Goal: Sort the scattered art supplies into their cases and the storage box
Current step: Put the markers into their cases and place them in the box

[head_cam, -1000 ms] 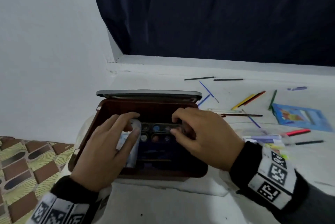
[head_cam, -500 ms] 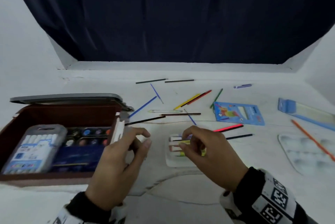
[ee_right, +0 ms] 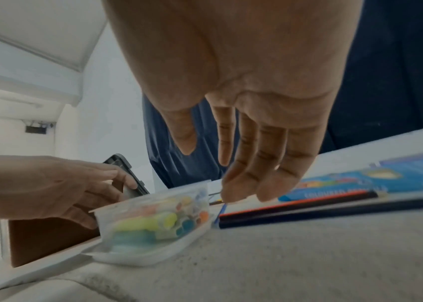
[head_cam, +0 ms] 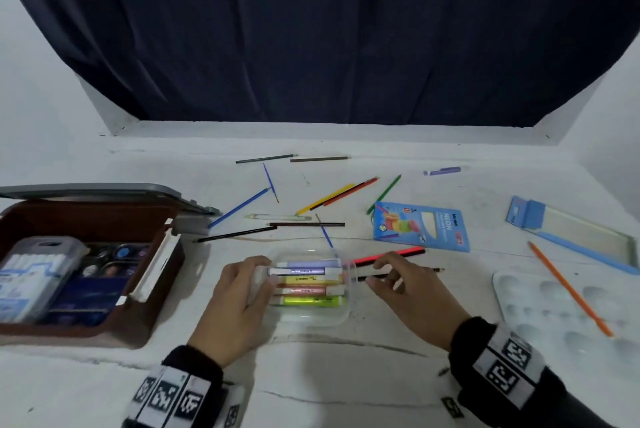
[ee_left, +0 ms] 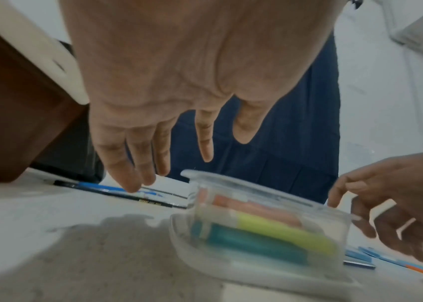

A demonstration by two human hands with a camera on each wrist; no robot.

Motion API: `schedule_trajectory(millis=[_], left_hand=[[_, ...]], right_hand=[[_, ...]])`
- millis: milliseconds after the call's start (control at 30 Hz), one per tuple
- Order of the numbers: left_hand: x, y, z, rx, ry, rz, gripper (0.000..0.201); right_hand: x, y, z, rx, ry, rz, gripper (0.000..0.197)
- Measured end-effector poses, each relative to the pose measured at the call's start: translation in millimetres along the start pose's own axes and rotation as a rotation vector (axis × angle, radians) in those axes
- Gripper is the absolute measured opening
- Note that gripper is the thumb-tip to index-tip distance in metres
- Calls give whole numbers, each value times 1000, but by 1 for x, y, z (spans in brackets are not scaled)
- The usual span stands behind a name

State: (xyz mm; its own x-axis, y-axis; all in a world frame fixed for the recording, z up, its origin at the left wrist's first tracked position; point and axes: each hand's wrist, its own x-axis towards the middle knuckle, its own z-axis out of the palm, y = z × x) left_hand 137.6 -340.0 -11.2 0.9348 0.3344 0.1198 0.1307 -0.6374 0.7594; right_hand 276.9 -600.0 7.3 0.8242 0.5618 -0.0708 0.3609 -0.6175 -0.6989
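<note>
Both hands have left the brown storage box (head_cam: 104,330), where they were a second ago, and now flank the clear marker case (head_cam: 311,318) on the white table (head_cam: 346,375): that case looks next. Left hand (head_cam: 239,303) touches its left end with relaxed fingers; right hand (head_cam: 412,292) hovers beside it, loosely spread and empty.

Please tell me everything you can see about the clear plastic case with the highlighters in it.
The clear plastic case is a shallow see-through box with rounded corners and a flared base rim. It rests flat on the white table, right of the brown storage box. Inside, highlighters lie side by side: purple, yellow, orange-pink, neon green; a teal one shows from the wrist views. The left hand is at its left end, fingers extended; actual contact is unclear. The right hand hovers open by its right end.
</note>
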Motion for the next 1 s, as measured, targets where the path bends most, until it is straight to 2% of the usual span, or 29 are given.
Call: schedule_trajectory(millis=[67,167,200,333,500,600,733,833,1000], left_hand=[[8,-11,1,-66,-75,-104,42],[20,-19,5,-167,-135,-145,65],[22,-17,5,-187,-153,-149,65],[28,-3,7,-257,-165,-173,38],[23,-4,6,-310,-131,-182,24],[17,-4,8,-359,-147,-198,26],[13,1,14,-380,-276,-165,35],[17,15,25,-318,-341,-133,27],[26,46,50,-278,-435,-98,28]], right_hand=[[9,6,8,77,-81,77,25],[19,4,18,216,-151,141,28],[21,2,21,253,-154,148,25],[30,-4,28,331,-176,162,21],[32,-11,35,328,-176,113,21],[27,-5,31,339,-141,126,21],[14,10,18,238,-162,141,18],[7,23,3,177,-158,184,17],[-4,44,-27,108,-132,237,18]])
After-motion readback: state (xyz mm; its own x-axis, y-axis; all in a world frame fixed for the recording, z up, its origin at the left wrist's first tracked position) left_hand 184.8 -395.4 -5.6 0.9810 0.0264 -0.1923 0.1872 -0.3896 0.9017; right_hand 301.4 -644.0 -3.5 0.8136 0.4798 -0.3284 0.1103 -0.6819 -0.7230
